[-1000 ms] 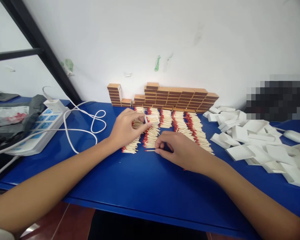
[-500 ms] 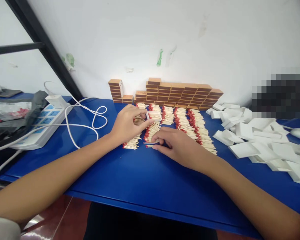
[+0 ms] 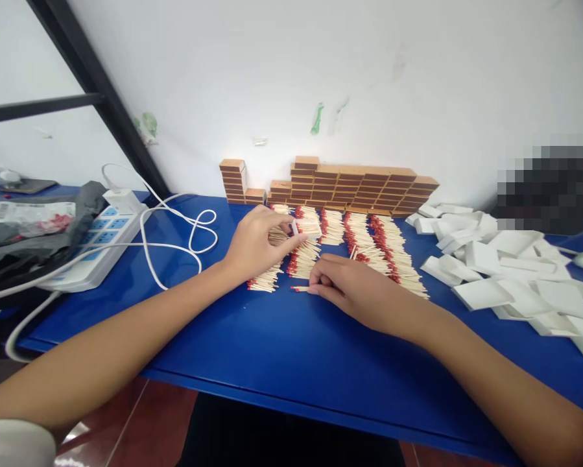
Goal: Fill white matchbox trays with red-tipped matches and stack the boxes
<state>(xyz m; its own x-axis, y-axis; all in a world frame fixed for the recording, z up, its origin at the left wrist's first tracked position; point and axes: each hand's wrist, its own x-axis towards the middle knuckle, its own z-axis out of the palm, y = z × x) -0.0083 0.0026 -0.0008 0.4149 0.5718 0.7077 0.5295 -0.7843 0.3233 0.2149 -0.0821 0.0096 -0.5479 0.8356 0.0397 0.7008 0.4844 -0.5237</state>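
Observation:
My left hand grips a small white matchbox tray between thumb and fingers. Pale matchsticks lie inside the tray, which hovers over the match rows. Thumb and forefinger of my right hand are pinched on red-headed matches just above or on the blue tabletop, heads pointing left; how many they hold I cannot tell. Several rows of loose matches stretch away behind and beside my hands, red heads to the left.
Brown matchboxes are stacked along the wall. White trays lie heaped at the right. On the left are a power strip, a looping white cable and a grey plastic bag. The blue table's front edge is near me.
My right thumb and forefinger have closed on the matches, which lay slightly apart before and now sit together. The left hand still holds the tray. The whole view has shifted slightly.

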